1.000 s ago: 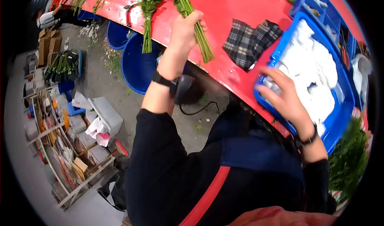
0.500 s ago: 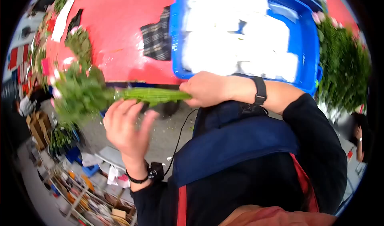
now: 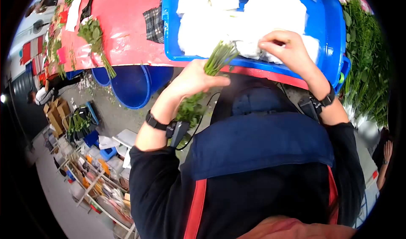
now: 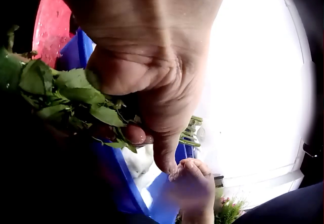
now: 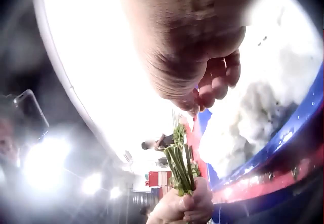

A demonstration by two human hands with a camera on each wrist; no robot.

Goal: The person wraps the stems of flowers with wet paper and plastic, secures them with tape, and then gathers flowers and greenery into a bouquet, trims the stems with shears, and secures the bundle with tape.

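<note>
My left hand (image 3: 190, 79) grips a bunch of green stems (image 3: 220, 58), cut ends pointing up and right, with leaves (image 3: 191, 109) hanging below the hand. In the left wrist view, leaves (image 4: 76, 95) stick out on one side of the palm and stem ends (image 4: 191, 132) on the other. My right hand (image 3: 289, 51) is above the near part of a blue tub (image 3: 171, 40) holding white, soft-looking material (image 3: 201, 32). Its fingers are curled, thumb close to the fingertips, apart from the stems; no held thing is visible. The right wrist view shows the stems (image 5: 179, 171) upright in my left hand.
On the red table (image 3: 122, 19) lie a plaid cloth (image 3: 154, 24) and another leafy bunch (image 3: 94, 36). Blue buckets (image 3: 130, 87) stand below its edge. Tall greenery (image 3: 366, 65) is at the right, a cluttered rack (image 3: 99, 192) at the lower left. Other people are at both sides.
The bunch has turned from lying sideways to stems up, leaves down, and my left hand now grips it. My right hand has left the stem ends and moved right, over the tub.
</note>
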